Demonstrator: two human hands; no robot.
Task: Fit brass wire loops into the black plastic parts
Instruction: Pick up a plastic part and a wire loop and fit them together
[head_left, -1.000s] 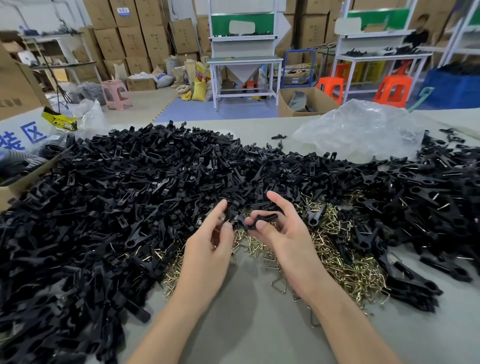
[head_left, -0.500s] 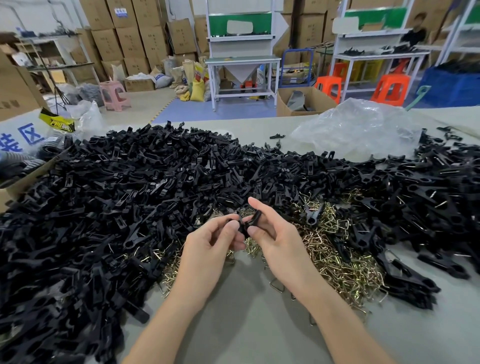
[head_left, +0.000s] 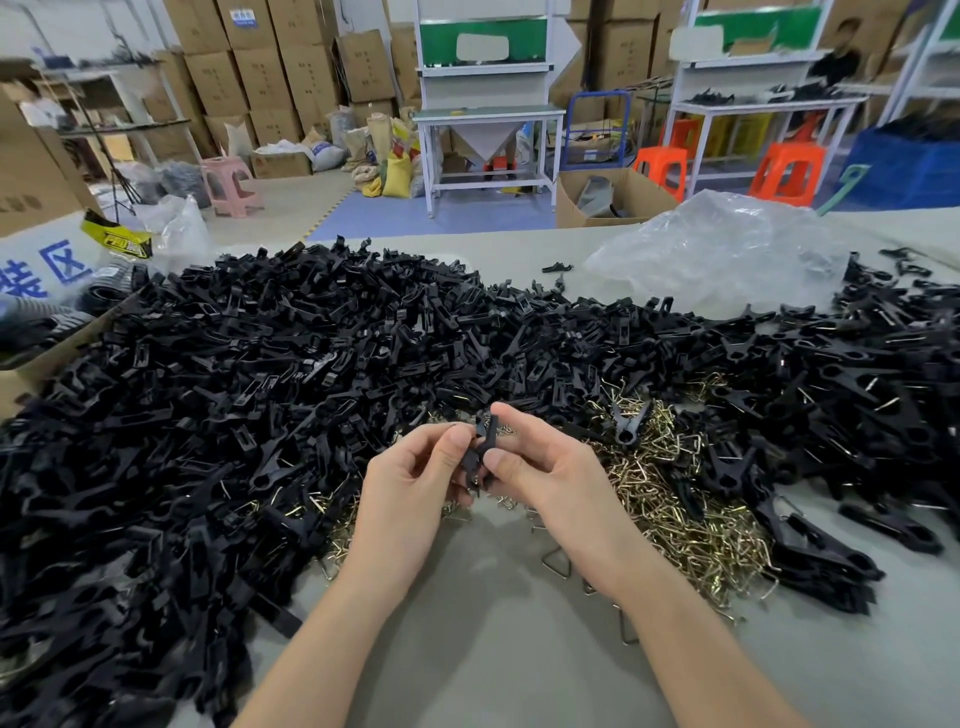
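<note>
Fingertips (head_left: 458, 440) of the left hand (head_left: 410, 483) and the right hand (head_left: 545, 475) are pinching one black plastic part (head_left: 482, 448) upright between them, over the brass wire loops (head_left: 675, 512) lying on the desk (head_left: 493, 654). Holding it steady while seating a loop squarely is likely mattering most.

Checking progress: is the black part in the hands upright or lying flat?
Roughly upright: the black part stands on end, pinched between left hand and right hand.
</note>
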